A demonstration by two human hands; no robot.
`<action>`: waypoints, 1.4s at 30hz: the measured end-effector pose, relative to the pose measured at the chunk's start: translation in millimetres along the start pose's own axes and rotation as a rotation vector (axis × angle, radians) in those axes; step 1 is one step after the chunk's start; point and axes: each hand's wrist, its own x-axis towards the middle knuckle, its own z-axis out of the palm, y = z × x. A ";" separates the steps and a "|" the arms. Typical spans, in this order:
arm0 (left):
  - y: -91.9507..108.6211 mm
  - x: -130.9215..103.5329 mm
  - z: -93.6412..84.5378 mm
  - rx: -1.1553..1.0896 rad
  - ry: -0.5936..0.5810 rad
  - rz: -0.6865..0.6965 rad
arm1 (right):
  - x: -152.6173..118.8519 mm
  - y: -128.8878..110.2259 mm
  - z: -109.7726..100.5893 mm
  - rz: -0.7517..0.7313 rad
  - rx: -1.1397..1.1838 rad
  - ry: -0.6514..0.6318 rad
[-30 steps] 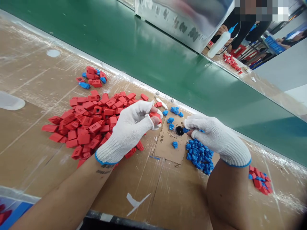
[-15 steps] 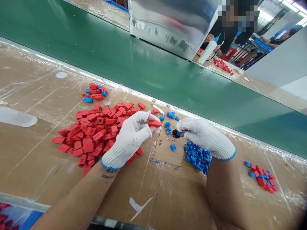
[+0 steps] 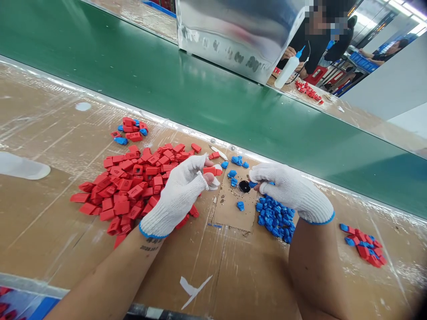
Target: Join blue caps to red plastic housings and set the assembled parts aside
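Note:
My gloved left hand (image 3: 185, 189) is closed on a red plastic piece (image 3: 212, 170), pinched between thumb and fingers. Behind it spreads a big heap of red plastic pieces (image 3: 122, 207). Thumb and fingertips of my gloved right hand (image 3: 280, 186) pinch a small blue plastic piece (image 3: 253, 184), mostly covered by the glove. Just left of that piece sits a small round dish of black liquid (image 3: 244, 186) on a speckled cardboard sheet (image 3: 230, 213). Several loose blue pieces lie around the dish. Under my right hand is a pile of blue pieces (image 3: 275, 220).
Red pieces with blue parts lie in small groups at far left (image 3: 131, 129) and right (image 3: 365, 249). A green conveyor belt (image 3: 133, 75) runs behind the table. Across it stand a metal box (image 3: 233, 40), a white bottle (image 3: 287, 71) and a person (image 3: 313, 49).
My right hand has shifted slightly right with the blue piece, away from the black liquid, leaving the dish more exposed. My left hand still holds the red piece, tilted a little differently.

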 end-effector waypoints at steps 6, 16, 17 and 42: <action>-4.1 -3.9 4.7 -0.084 -0.056 -0.043 | -8.5 -21.0 -5.6 -0.040 0.077 0.308; -4.2 -8.8 14.8 -0.296 -0.148 -0.081 | 0.9 -32.6 8.8 -0.081 0.123 0.570; -3.5 -9.3 15.7 -0.294 -0.141 -0.090 | 0.4 -31.7 8.8 -0.075 0.134 0.566; -9.7 -19.6 22.2 -0.411 -0.281 -0.226 | 12.2 -61.1 31.5 -0.204 0.306 0.396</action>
